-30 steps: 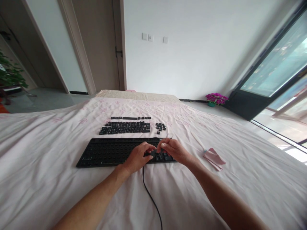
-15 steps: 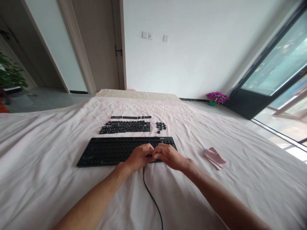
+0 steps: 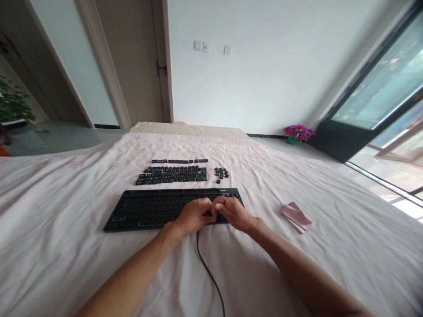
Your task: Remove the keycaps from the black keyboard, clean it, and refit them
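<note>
A black keyboard (image 3: 148, 209) lies on the bedsheet, with most of its keycaps off. Over its right part my left hand (image 3: 194, 215) is closed, fingers curled down at the keys. My right hand (image 3: 234, 212) meets it there, also closed, its thumb against the bent fingers. Whatever either hand pinches is hidden beneath the fingers. Just beyond the keyboard sits a block of loose black keycaps (image 3: 175, 175), with a row holding the long space bar (image 3: 178, 161) behind it. A smaller cluster of keycaps (image 3: 221, 172) lies to the right.
A thin stick with a pink cloth (image 3: 296, 217) at its end lies to the right on the pale sheet (image 3: 330, 255). The keyboard's black cable (image 3: 210, 272) runs toward me. Purple flowers in a green pot (image 3: 298, 134) stand on the floor by the wall.
My right hand has shifted slightly at the keyboard's right part, its thumb now higher against the fingers. The left hand stays nearly in place. The view has moved a little.
</note>
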The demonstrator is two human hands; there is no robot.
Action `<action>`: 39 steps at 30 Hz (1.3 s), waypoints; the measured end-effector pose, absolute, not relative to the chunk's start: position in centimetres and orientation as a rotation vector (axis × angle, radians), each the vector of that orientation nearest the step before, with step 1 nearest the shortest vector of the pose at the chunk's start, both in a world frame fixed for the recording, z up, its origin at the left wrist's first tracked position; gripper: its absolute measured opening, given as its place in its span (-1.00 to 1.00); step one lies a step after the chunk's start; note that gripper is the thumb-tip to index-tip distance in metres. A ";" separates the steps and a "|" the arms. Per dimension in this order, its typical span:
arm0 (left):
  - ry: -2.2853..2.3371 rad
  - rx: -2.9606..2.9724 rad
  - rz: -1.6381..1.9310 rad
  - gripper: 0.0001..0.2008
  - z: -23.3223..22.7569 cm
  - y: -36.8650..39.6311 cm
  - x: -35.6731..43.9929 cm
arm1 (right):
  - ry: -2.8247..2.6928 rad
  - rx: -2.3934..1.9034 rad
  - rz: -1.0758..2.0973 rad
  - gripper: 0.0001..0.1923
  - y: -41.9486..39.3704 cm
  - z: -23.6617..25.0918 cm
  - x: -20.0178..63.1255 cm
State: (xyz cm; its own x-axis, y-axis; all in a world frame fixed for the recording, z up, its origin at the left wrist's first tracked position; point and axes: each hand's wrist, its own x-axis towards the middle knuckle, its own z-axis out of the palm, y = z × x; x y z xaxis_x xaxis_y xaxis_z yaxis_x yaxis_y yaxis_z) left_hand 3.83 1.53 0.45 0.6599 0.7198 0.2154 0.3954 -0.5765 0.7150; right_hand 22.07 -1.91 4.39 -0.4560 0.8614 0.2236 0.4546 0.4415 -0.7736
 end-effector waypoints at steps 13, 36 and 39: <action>0.817 2.260 0.697 -0.96 0.6 1.3 4.0 | -2.019 -1.093 0.841 -0.51 -2.3 3.3 21.8; 0.966 2.222 0.683 -0.85 0.7 0.7 4.1 | -1.169 -1.132 0.834 -0.58 -2.2 0.6 21.1; 1.004 2.225 0.684 -0.86 0.7 0.5 4.2 | -1.192 -1.172 0.809 -0.55 -2.3 0.9 20.9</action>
